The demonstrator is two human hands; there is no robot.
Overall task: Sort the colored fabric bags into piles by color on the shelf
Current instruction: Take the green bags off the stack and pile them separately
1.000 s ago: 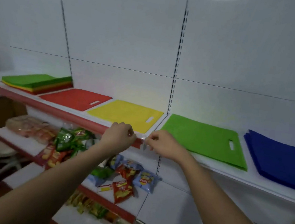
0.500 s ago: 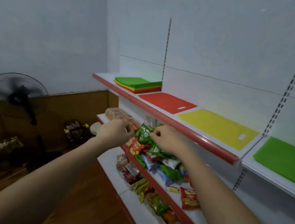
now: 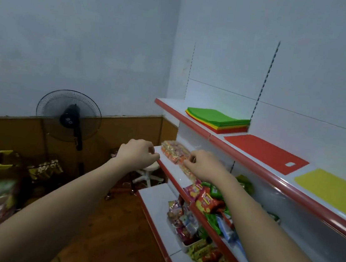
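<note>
We are finding both hands raised with fingers curled and holding nothing, the left hand [image 3: 137, 153] and right hand [image 3: 201, 164] hovering near the middle shelf's snack packets [image 3: 174, 154]. On the top shelf [image 3: 251, 162] a mixed stack of bags [image 3: 218, 120] (green uppermost) is lying far left, with a red bag [image 3: 265, 153] and yellow bag [image 3: 334, 191] lying flat to its right.

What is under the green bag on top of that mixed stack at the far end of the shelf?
Under the green bag the stack's edges show more green, then yellow, then red layers, resting on the top shelf. How many bags lie in each layer is covered and cannot be counted.
</note>
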